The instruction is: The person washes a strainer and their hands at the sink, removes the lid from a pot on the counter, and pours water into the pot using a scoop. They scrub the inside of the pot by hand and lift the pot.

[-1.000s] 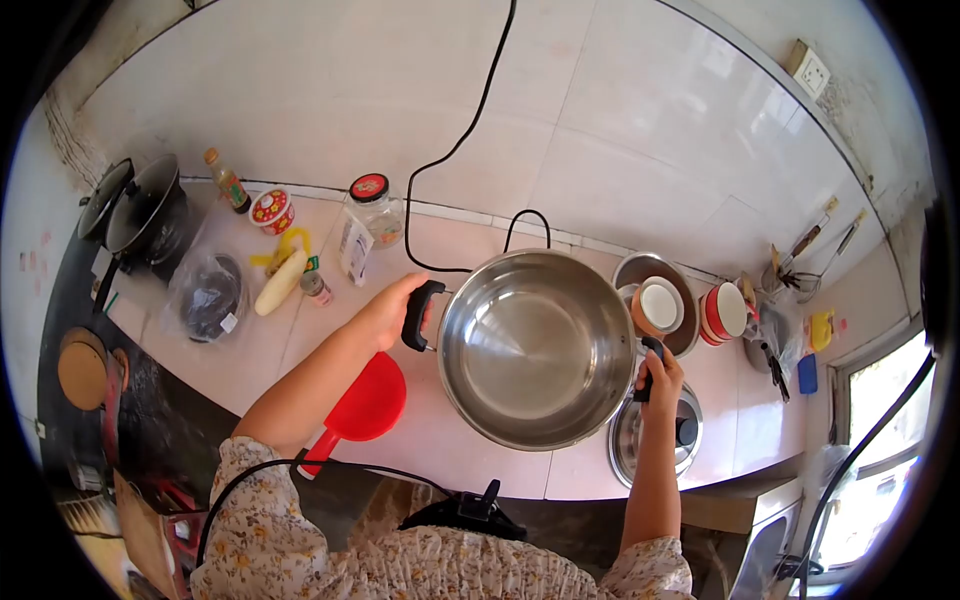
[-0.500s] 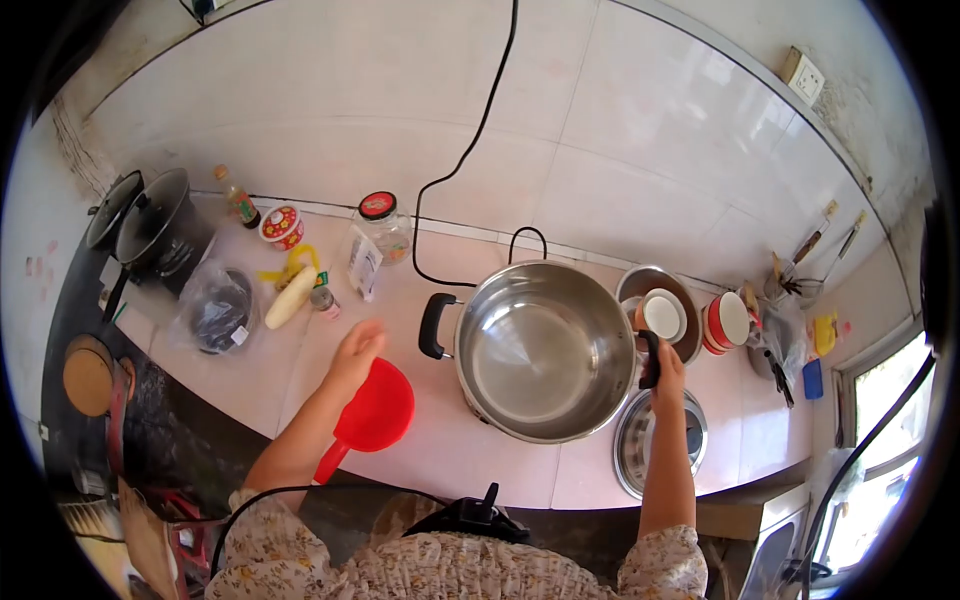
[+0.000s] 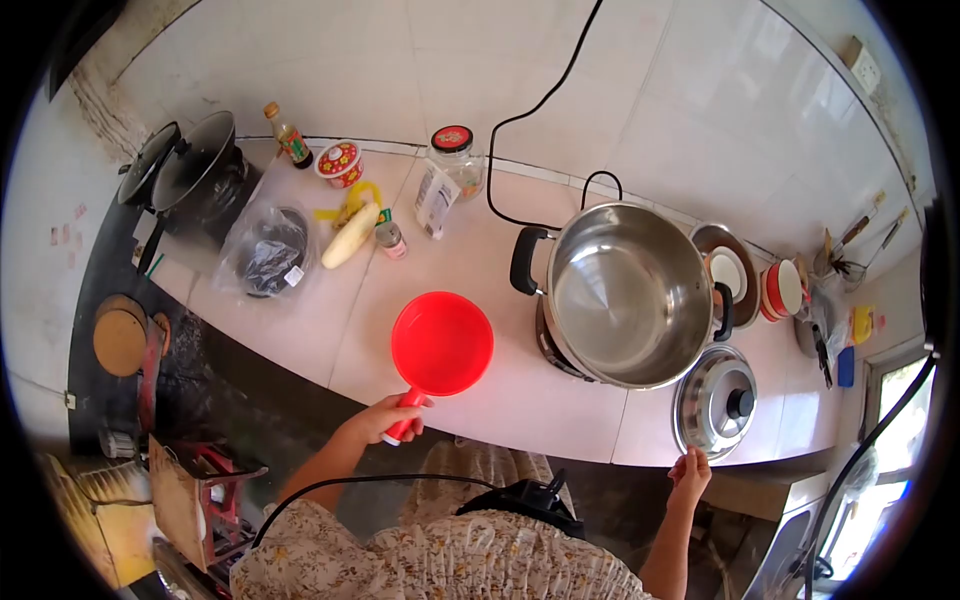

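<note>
My left hand [image 3: 382, 418] is wrapped around the short handle of a red plastic water dipper [image 3: 443, 345], whose bowl rests over the counter's front edge area. To the right, a large stainless steel pot [image 3: 628, 300] with black side handles sits on a dark-sided base. My right hand [image 3: 688, 478] is off the pot, close by the near rim of a steel lid [image 3: 716, 402] with a black knob. Its fingers are loosely curled with nothing visible in them; whether they touch the lid I cannot tell.
Left of the dipper lie a peeled pale vegetable [image 3: 351, 237], a small spice jar [image 3: 391, 240] and a bagged dark bowl [image 3: 272, 256]. A glass jar [image 3: 456, 165] stands near the wall. Bowls [image 3: 781, 290] are on the right. A black cord [image 3: 493, 160] runs down the tiles.
My right hand has let go of the pot's right handle and drawn back toward me. My left hand, empty before, has taken hold of the dipper's handle. The view has shifted.
</note>
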The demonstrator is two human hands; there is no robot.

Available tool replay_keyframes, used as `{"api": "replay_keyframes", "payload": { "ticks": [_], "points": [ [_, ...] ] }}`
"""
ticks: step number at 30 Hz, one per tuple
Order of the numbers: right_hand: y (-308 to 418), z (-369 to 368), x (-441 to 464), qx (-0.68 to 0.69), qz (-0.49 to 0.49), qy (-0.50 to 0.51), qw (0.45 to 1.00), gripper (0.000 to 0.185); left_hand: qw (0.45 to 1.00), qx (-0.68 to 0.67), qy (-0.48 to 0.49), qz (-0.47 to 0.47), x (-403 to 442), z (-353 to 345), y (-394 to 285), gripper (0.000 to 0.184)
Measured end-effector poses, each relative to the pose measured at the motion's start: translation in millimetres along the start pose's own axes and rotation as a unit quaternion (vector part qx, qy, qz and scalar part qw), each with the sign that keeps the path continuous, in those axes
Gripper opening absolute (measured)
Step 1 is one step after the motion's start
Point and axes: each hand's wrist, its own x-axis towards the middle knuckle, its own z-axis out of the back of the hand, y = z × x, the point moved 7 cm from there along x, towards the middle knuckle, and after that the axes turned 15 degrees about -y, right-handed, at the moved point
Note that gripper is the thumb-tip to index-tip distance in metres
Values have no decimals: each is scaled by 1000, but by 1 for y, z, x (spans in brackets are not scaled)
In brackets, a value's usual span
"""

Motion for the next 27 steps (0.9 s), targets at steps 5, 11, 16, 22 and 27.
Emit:
{"api": "replay_keyframes", "payload": {
  "ticks": [5, 11, 16, 22, 27],
  "points": [
    [21, 29, -16, -42, 55, 13, 998, 15, 999, 0, -30, -35, -17, -33, 5, 27],
    [16, 83, -17, -18, 45, 6, 999, 13, 998, 39, -34, -18, -45, -92, 27, 28],
    [-11, 186, -5, 8, 25, -33, 999, 14, 994, 111, 20, -9, -58, -184, 56, 27],
    [-59, 342, -7, 44, -38, -106, 993, 13, 978, 179, 101, 15, -59, -338, 108, 27],
    [-83, 469, -17, 116, -29, -189, 975, 13, 943, 263, 204, 18, -49, -501, 139, 28]
  ]
}}
